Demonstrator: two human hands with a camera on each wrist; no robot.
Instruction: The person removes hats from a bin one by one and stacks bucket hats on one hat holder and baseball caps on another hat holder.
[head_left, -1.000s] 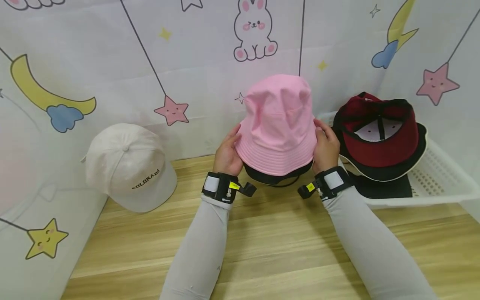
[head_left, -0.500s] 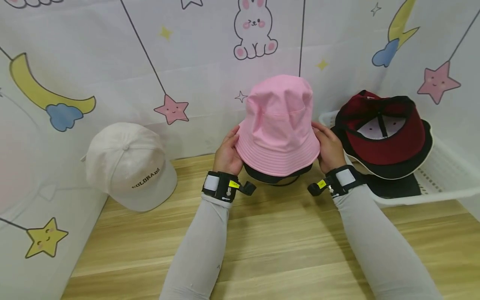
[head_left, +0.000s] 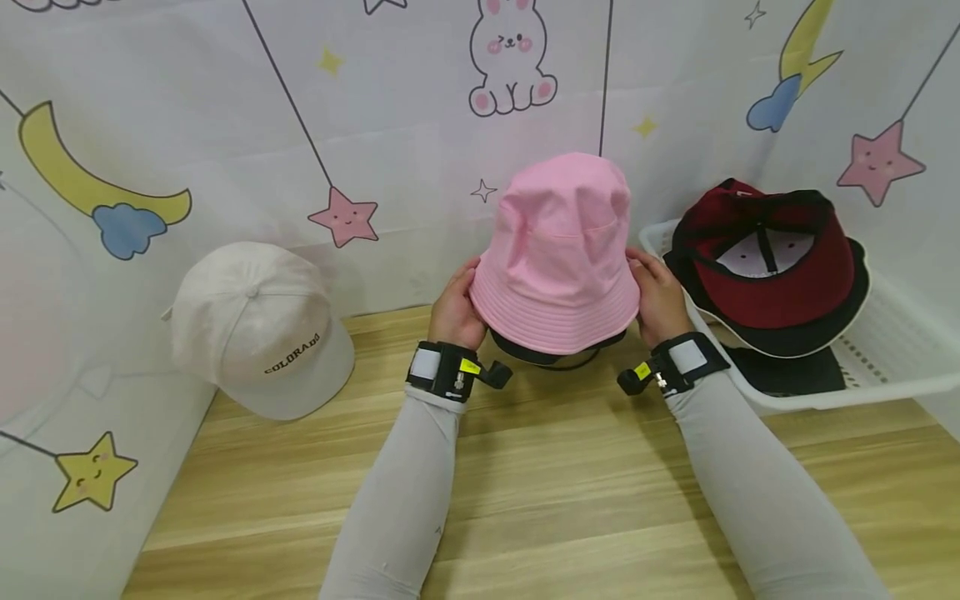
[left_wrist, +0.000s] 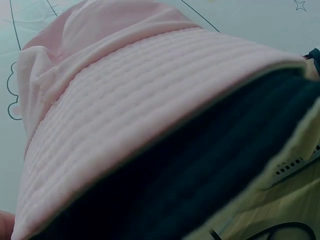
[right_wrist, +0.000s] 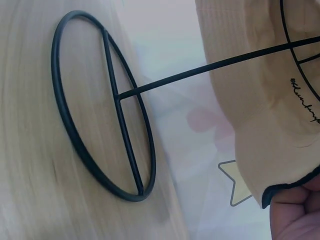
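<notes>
A pink bucket hat (head_left: 562, 250) sits crown up on a black wire stand (right_wrist: 200, 71) with an oval base. Beneath its brim shows a black brim (left_wrist: 200, 160); from below, a beige underside (right_wrist: 255, 100) with dark edging and script lettering is visible. My left hand (head_left: 457, 312) grips the left side of the brim, its fingertips partly behind the pink fabric. On the opposite side my right hand (head_left: 660, 300) holds the brim, and the right wrist view shows its curled fingers (right_wrist: 295, 212) pinching the dark-edged rim.
A white cap (head_left: 247, 308) lettered COLORADO stands at the left. At the right, a white plastic basket (head_left: 885, 393) holds an upturned dark red cap (head_left: 772, 292) over black headwear, close beside my right hand. A printed curtain hangs behind the wooden table (head_left: 555, 500).
My right hand has moved slightly to the right, and the right side of the pink brim has spread a little. The caps in the basket have shifted right. My left hand stays almost in place.
</notes>
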